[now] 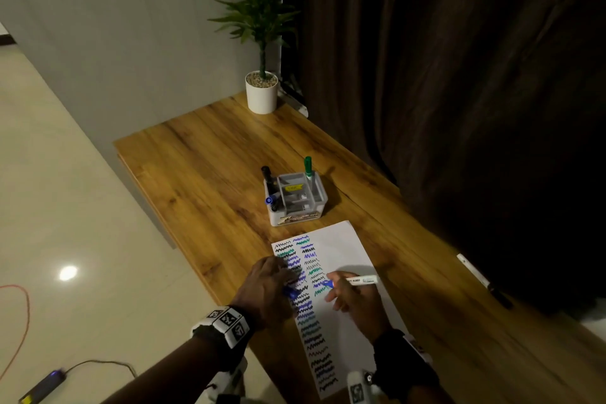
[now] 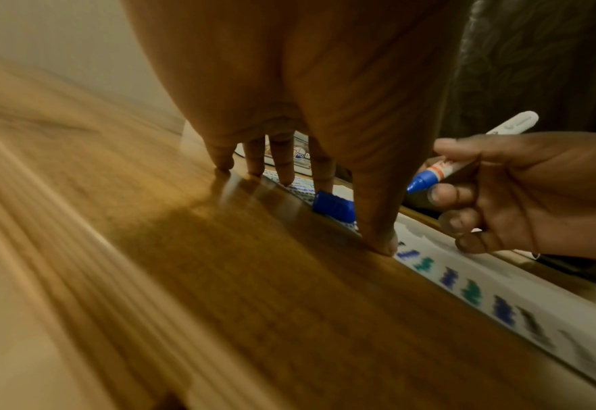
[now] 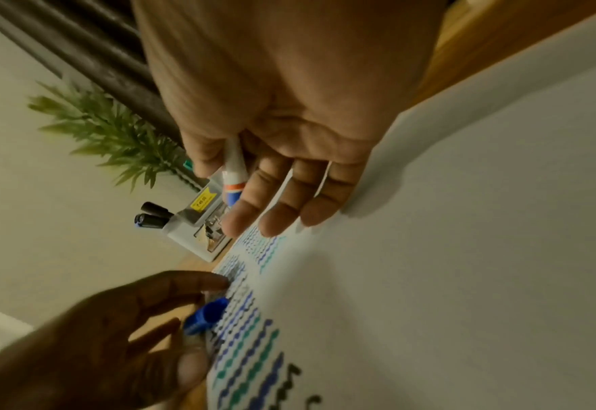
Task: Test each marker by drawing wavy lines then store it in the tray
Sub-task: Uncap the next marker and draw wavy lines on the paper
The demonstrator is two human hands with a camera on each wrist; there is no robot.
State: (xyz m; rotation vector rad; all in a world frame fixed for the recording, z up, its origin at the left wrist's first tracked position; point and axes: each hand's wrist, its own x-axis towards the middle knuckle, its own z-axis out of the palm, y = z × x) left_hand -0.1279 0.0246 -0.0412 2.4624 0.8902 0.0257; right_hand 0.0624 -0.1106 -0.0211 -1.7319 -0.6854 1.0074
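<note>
A white paper sheet (image 1: 344, 249) with columns of black, blue and green wavy lines lies on the wooden table (image 1: 203, 157). My right hand (image 1: 344, 297) pinches an uncapped blue marker (image 1: 359, 280) between thumb and forefinger. The marker's tip (image 2: 416, 185) points at the second column of lines; whether it touches the paper is unclear. My left hand (image 1: 272, 282) rests its straight fingertips on the sheet's left edge and holds the blue cap (image 2: 334, 206) between thumb and forefinger. Beyond the sheet stands the grey tray (image 1: 296, 203), holding a black marker (image 1: 266, 174), a green marker (image 1: 308, 167) and a blue-capped one (image 1: 269, 200).
A further marker (image 1: 482, 279) with a dark cap lies near the table's right edge by the dark curtain (image 1: 459, 75). A potted plant (image 1: 261, 92) stands at the far corner. On the floor to the left are cables and a power strip (image 1: 42, 387).
</note>
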